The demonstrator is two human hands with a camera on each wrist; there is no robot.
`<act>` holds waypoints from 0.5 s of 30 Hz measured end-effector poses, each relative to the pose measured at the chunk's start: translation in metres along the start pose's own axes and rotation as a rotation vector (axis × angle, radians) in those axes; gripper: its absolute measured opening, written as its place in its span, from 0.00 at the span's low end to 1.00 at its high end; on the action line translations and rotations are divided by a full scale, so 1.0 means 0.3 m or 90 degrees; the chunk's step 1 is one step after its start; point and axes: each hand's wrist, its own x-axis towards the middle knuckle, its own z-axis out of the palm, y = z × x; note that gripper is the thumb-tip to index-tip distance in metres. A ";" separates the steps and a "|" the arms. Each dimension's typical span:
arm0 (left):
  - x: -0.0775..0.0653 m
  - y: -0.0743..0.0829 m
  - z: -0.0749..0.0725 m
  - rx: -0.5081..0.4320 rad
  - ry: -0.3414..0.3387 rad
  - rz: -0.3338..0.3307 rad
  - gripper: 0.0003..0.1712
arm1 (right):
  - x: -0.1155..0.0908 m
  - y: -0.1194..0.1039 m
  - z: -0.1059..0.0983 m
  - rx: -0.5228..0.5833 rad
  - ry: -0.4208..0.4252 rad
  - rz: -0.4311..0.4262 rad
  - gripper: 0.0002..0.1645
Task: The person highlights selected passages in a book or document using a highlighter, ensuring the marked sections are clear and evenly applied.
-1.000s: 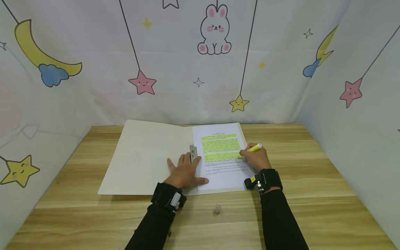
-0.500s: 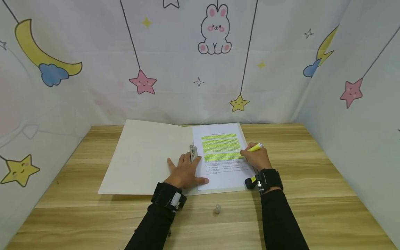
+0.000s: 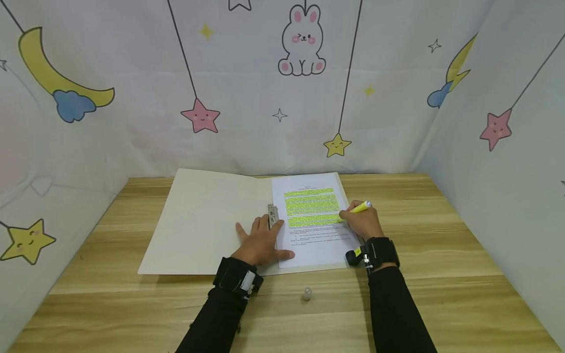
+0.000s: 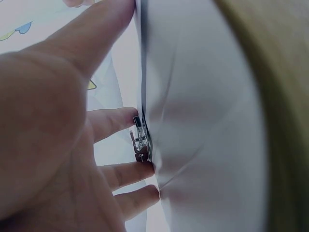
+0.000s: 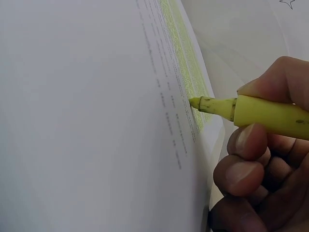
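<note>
A white printed sheet (image 3: 320, 250) lies on the right side of an open cream folder (image 3: 207, 215), its upper paragraphs coloured yellow. My right hand (image 3: 364, 223) grips a yellow highlighter (image 3: 362, 207) between thumb and fingers. In the right wrist view the highlighter's tip meets the page at a line of print, by the end of the yellow block. Spread out flat, my left hand (image 3: 260, 245) rests over the folder's fold, thumb on the sheet's left edge. Its fingertips lie around the metal clip (image 3: 271, 215), which shows between the fingers in the left wrist view.
A small pale round object (image 3: 307, 294) sits on the wooden table (image 3: 441, 294) in front of the folder. White cloth walls (image 3: 247, 73) printed with stars, moons and a rabbit stand behind and at both sides. Black straps with cameras circle both wrists.
The right hand and highlighter have barely shifted, staying at the right end of the same yellow line. The left hand keeps its place on the folder.
</note>
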 end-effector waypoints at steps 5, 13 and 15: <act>-0.001 0.002 -0.004 0.000 -0.001 0.002 0.55 | -0.001 0.004 -0.003 0.002 0.000 -0.002 0.11; -0.005 -0.002 -0.003 -0.001 -0.003 0.005 0.55 | 0.005 0.011 -0.005 0.005 0.003 -0.003 0.12; -0.005 -0.002 -0.004 -0.001 -0.003 0.006 0.55 | 0.007 0.011 -0.006 0.005 -0.001 -0.004 0.11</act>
